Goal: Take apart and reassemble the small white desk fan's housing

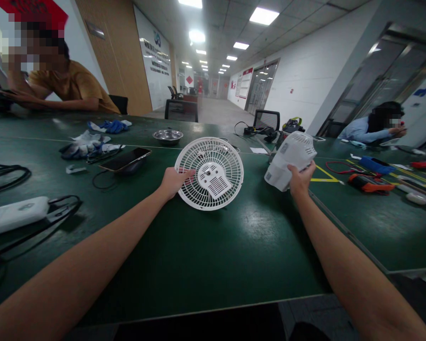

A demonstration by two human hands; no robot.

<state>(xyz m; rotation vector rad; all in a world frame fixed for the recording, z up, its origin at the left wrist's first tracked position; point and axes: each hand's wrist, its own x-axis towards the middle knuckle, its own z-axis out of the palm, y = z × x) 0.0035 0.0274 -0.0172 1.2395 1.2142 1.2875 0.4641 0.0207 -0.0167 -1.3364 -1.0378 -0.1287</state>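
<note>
My left hand (175, 182) grips the left rim of a round white fan grille (234, 163), thumb laid over its ribs. The grille is tilted toward me above the green table, its slotted centre plate with a small hole facing me. To the right, my right hand (301, 179) is closed around a white plastic housing (291, 154) with vent slots at its upper end. The housing leans to the right and is held apart from the grille. Most of my right fingers are hidden behind it.
Behind the grille stands a metal bowl (168, 136). A phone (126, 159), gloves (88, 143) and a white power strip (17, 215) with cables lie left. An orange-and-black multimeter (371, 183) lies right. Two people sit at the far sides of the green table (213, 265).
</note>
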